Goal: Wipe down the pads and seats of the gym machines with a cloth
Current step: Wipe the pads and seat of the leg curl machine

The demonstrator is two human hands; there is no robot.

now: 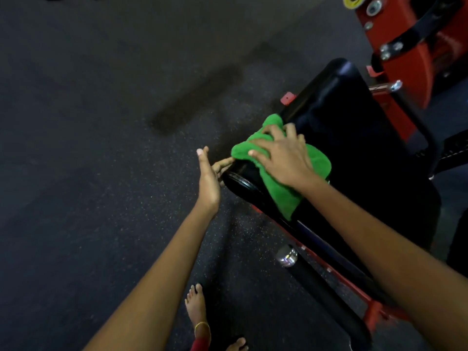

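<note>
**Gym pad, cloth and hands: items as seen**

Floor (101,173): dark speckled rubber, on which the machine is stood.

Machine frame (410,51): red, bolted, seen beyond the pad's far end.

Black pad (354,138): long, padded, set at a slant on the frame.

Green cloth (286,193): bunched, laid over the pad's near left edge.

Right hand (283,153): spread flat on the cloth, fingers splayed, the cloth pressed to the pad.

Left hand (209,178): fingers straight and relaxed, fingertips touching the pad's left side edge, nothing held.

Bare feet (196,302): seen on the floor below, a bangle worn at one ankle.
</note>
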